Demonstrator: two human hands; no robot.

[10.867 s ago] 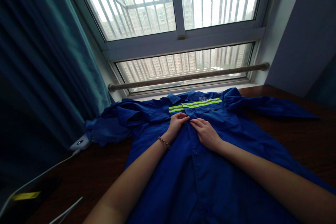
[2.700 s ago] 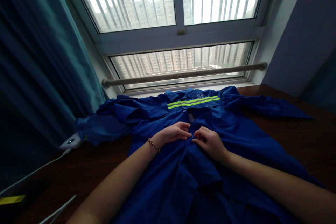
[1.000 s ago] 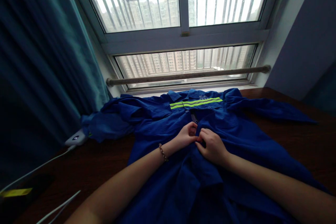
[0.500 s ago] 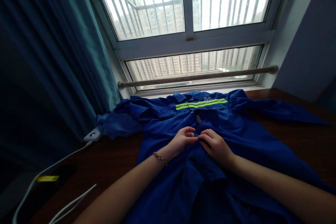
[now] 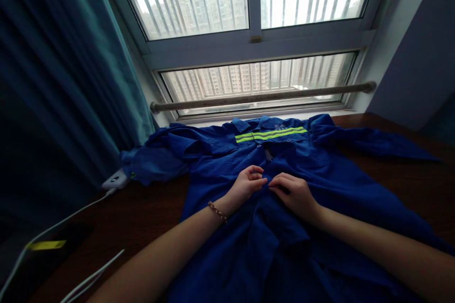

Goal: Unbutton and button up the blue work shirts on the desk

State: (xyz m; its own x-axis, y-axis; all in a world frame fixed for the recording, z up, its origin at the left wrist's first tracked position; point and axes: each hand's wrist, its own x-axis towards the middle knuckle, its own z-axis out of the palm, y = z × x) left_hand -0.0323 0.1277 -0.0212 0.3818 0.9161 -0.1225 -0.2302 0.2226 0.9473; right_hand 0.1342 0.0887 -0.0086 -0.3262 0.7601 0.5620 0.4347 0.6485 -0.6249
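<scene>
A blue work jacket (image 5: 213,165) lies spread on a dark wooden surface, its collar toward the window and a yellow-green reflective stripe (image 5: 272,134) across the chest. Along its front opening, my left hand (image 5: 247,183) pinches the cloth between thumb and fingers; a beaded bracelet (image 5: 217,211) circles that wrist. Just to its right, my right hand (image 5: 293,193) also pinches the front edge, fingertips a small gap from the left ones. Whatever lies between the fingertips is too small to make out. Above the hands, buttons and a label (image 5: 268,155) show at the opening.
A white device (image 5: 115,179) with a cable sits by the left sleeve, near a blue curtain (image 5: 71,80). Loose white cable ends (image 5: 97,274) and a yellow strip (image 5: 47,245) lie at the lower left. A rail (image 5: 263,96) crosses the barred window behind.
The fingertips of my two hands have come slightly apart. The whole view has shifted a little; the jacket lies as before.
</scene>
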